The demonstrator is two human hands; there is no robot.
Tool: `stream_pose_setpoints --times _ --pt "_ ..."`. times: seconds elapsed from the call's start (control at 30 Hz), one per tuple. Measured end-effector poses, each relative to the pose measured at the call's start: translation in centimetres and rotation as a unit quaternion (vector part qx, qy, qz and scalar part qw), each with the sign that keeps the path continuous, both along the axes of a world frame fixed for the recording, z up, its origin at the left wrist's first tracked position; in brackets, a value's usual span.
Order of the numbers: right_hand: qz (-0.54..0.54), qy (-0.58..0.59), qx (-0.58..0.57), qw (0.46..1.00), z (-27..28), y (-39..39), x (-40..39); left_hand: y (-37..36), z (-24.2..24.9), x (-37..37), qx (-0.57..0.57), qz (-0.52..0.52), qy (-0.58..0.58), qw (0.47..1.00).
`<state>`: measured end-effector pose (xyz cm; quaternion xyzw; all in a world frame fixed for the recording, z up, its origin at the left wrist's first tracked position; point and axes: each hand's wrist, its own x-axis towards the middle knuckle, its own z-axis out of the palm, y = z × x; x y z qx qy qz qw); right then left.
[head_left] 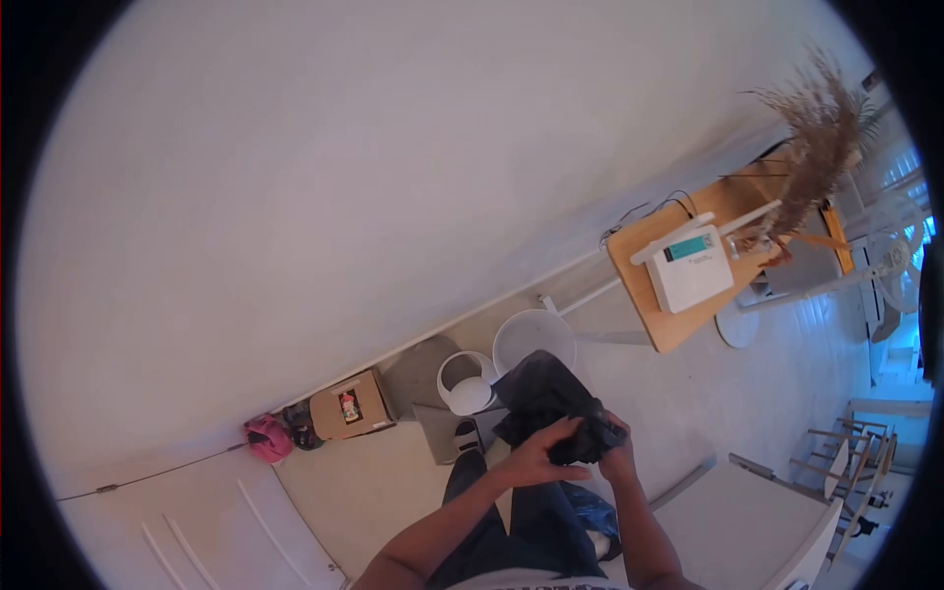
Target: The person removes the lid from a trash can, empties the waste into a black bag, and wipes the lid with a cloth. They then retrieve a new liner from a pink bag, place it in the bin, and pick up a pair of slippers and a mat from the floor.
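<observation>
A crumpled black plastic bag [544,391] is between my two hands, in front of my legs. From the left, my left hand [536,458] curls around the bag's gathered end, fingers on top and thumb below. My right hand [618,456] grips the same bunched end from the right. Just beyond the bag stands a large white round bin [534,317]. To its left is a smaller white bin [444,377] with a round white lid [470,396] by its opening. A blue plastic bag [593,510] shows beneath my right hand, beside my leg.
A wooden table [639,285] carries a white router [691,270] and dried grasses [826,138]. Along the wall at left are a cardboard box [369,405] and a pink bag [265,439]. A white cabinet [747,521] is close on the right; a white door [197,531] is at lower left.
</observation>
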<state>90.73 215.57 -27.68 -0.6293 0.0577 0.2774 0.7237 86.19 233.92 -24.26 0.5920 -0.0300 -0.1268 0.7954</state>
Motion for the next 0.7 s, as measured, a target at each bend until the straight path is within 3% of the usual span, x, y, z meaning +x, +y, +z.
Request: stream_pose_setpoints --times 0.03,0.1,0.17,0.3,0.37,0.43,0.5,0.57,0.6,0.67,0.7 --pt "-0.052 0.042 0.025 0.997 -1.8 -0.3 0.2 -0.4 -1.2 0.8 0.053 -0.016 -0.038 0.998" --pt "-0.064 0.030 0.031 0.997 -6.0 -0.4 1.3 -1.2 -5.3 1.5 0.034 0.012 -0.008 0.999" --pt "-0.072 0.021 0.037 0.996 -9.6 0.0 2.7 -1.3 -10.1 1.9 0.084 0.084 -0.028 0.992" --pt "-0.091 0.119 0.014 0.989 -17.2 2.2 4.2 -0.1 -17.6 3.9 0.044 0.127 0.067 0.989" --pt "-0.086 0.158 0.003 0.984 -21.6 3.5 4.9 0.9 -20.9 5.4 0.167 0.137 0.048 0.975" --pt "-0.091 0.159 -0.038 0.982 -25.3 4.7 5.2 1.8 -25.3 6.4 0.136 0.154 0.082 0.975" --pt "-0.036 0.140 -0.056 0.988 -29.8 3.1 5.8 3.9 -27.9 7.2 0.266 0.154 0.051 0.950" --pt "0.054 0.028 -0.184 0.981 -31.0 1.9 7.0 6.7 -29.9 7.7 0.313 0.177 0.041 0.932" --pt "0.060 0.010 -0.249 0.967 -31.3 0.4 7.8 8.3 -31.7 7.6 0.284 0.176 0.066 0.940" --pt "0.076 0.116 -0.247 0.959 -29.1 -2.1 9.6 11.6 -33.6 7.2 0.204 0.164 0.123 0.957" --pt "0.061 0.077 -0.212 0.972 -29.7 -4.0 9.7 13.0 -33.6 7.1 0.151 0.152 0.155 0.964"
